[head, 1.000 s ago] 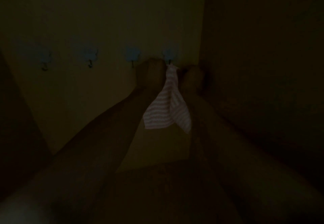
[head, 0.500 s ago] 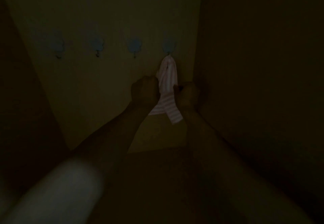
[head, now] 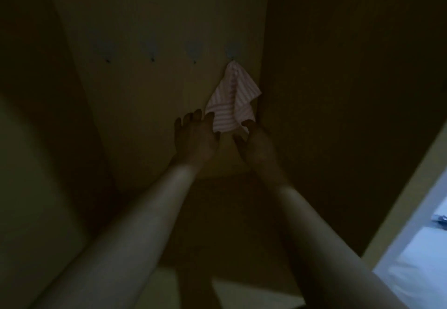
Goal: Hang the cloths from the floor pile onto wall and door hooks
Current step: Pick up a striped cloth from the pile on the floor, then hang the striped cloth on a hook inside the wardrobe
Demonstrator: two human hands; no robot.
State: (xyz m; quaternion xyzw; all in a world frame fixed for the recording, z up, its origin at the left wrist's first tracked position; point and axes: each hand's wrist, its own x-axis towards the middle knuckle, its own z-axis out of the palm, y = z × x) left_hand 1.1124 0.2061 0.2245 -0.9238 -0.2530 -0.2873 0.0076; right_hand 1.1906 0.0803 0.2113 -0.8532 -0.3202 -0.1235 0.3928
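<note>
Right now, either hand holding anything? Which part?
Nothing held. The striped cloth hangs from the rightmost hook; left hand and right hand are open just below its bottom edge.

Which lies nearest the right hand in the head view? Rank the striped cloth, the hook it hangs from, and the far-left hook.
1. Striped cloth: its lower edge is at the fingers of the right hand.
2. Hook holding the cloth: straight above, rightmost in the row.
3. Far-left hook: far end of the row, up and left.
</note>
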